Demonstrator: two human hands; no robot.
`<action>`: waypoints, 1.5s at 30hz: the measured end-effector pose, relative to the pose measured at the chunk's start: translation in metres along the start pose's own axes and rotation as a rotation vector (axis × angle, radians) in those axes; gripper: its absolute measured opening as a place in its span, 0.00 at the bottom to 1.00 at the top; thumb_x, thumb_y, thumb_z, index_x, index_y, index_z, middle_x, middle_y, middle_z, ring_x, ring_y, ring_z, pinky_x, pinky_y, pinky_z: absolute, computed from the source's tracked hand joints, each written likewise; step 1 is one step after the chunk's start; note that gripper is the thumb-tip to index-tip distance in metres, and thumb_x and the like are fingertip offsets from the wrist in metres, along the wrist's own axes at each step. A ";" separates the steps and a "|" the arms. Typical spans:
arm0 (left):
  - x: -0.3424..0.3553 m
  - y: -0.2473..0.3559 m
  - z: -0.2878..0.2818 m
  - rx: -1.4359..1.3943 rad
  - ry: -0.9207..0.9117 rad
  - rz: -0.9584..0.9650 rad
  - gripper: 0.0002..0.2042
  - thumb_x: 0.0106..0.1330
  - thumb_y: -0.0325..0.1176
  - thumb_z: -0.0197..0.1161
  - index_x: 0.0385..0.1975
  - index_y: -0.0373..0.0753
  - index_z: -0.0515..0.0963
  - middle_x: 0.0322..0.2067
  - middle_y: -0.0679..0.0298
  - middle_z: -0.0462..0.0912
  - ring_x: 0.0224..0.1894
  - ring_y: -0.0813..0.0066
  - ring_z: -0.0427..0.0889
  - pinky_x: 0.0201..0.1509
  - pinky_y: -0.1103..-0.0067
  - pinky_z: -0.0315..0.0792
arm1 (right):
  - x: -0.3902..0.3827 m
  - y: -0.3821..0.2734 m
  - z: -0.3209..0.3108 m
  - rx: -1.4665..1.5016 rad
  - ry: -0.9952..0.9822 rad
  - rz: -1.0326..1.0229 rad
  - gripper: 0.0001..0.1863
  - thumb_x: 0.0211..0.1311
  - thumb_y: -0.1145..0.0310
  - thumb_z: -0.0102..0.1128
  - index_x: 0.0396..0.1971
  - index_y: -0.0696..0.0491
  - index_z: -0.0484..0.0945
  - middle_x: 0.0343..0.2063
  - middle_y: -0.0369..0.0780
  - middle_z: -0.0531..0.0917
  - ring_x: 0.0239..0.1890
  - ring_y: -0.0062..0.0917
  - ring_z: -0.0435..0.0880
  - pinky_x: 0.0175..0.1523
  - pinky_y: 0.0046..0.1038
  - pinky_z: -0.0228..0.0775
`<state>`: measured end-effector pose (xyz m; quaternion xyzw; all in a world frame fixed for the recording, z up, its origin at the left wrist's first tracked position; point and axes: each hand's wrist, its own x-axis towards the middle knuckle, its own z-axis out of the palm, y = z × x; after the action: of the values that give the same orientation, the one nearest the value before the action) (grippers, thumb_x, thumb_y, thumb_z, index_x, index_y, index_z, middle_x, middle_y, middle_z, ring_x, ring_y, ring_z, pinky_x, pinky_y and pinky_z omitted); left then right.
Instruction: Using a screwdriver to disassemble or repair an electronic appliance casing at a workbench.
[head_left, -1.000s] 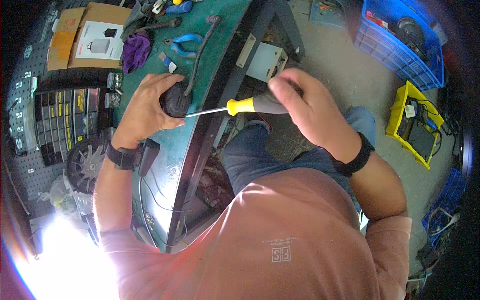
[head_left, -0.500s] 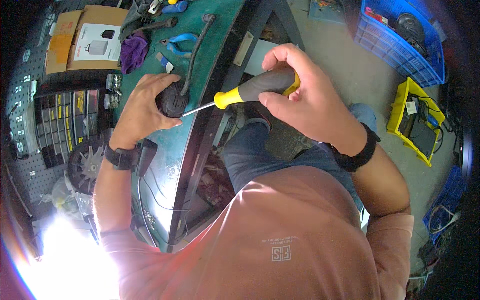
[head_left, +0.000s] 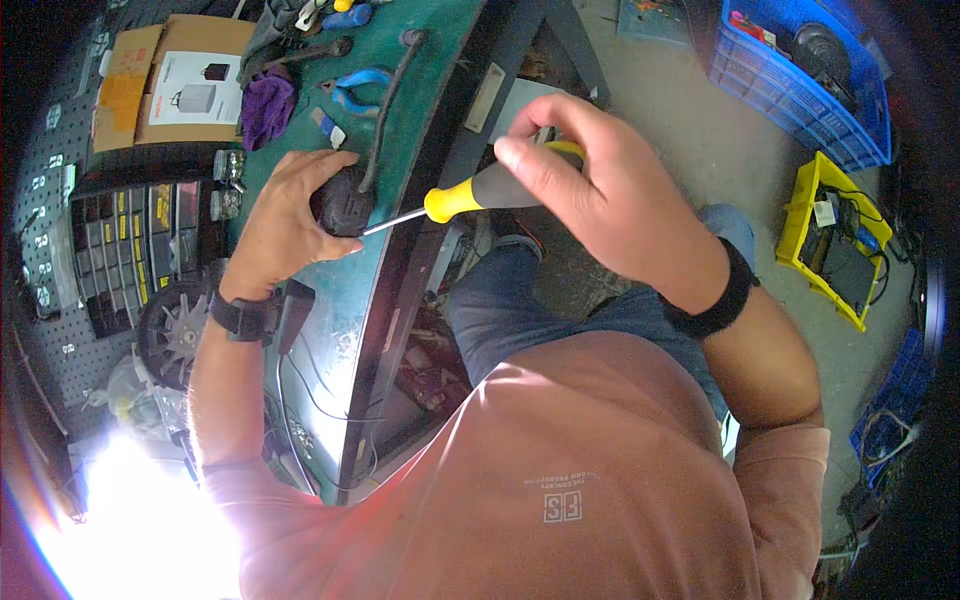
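My left hand [head_left: 283,215] is wrapped around a round black ridged part [head_left: 343,203] at the edge of the green bench. In my right hand [head_left: 610,180] is a screwdriver [head_left: 455,200] with a black and yellow handle, gripped at its butt end. Its metal shaft points left, and the tip meets the lower side of the black part near my left thumb. What the tip sits in is too small to tell. A long dark bar with a bent end [head_left: 388,110] lies just beyond the black part, close to it.
Blue-handled pliers [head_left: 357,88], a small blue-handled tool [head_left: 328,126] and a purple cloth [head_left: 268,107] lie farther back on the bench. A cardboard box [head_left: 195,85] and a drawer organizer [head_left: 125,245] stand left. Blue [head_left: 800,95] and yellow crates [head_left: 800,255] rest on the floor at right.
My right hand's grip on the screwdriver handle has shifted, with the hand rolled over and now covering the handle's butt end. The left hand and black part stay in place.
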<state>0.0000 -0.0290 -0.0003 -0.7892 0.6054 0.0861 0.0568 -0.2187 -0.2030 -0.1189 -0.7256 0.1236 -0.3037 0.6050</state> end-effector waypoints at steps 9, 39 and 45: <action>0.000 -0.001 0.001 0.003 0.014 0.002 0.39 0.27 0.29 0.77 0.50 0.36 0.75 0.49 0.50 0.77 0.54 0.52 0.73 0.61 0.68 0.67 | -0.006 0.001 0.000 0.066 -0.004 0.006 0.19 0.58 0.63 0.65 0.45 0.54 0.71 0.35 0.39 0.77 0.30 0.24 0.75 0.33 0.25 0.67; -0.001 0.000 0.001 -0.007 0.022 0.005 0.38 0.28 0.30 0.77 0.50 0.35 0.76 0.49 0.50 0.78 0.53 0.52 0.73 0.60 0.68 0.67 | -0.009 0.002 0.000 0.157 -0.041 0.299 0.22 0.56 0.58 0.67 0.41 0.58 0.72 0.30 0.44 0.77 0.29 0.29 0.77 0.32 0.30 0.70; -0.002 0.000 0.000 -0.002 -0.011 -0.012 0.40 0.28 0.29 0.76 0.52 0.34 0.74 0.51 0.50 0.76 0.56 0.52 0.73 0.63 0.69 0.66 | -0.011 0.008 0.002 -0.016 0.062 0.059 0.17 0.58 0.61 0.65 0.42 0.54 0.74 0.34 0.35 0.77 0.33 0.13 0.74 0.31 0.17 0.64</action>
<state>-0.0001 -0.0270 0.0005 -0.7924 0.6002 0.0908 0.0600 -0.2249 -0.1975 -0.1299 -0.7167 0.1662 -0.3070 0.6037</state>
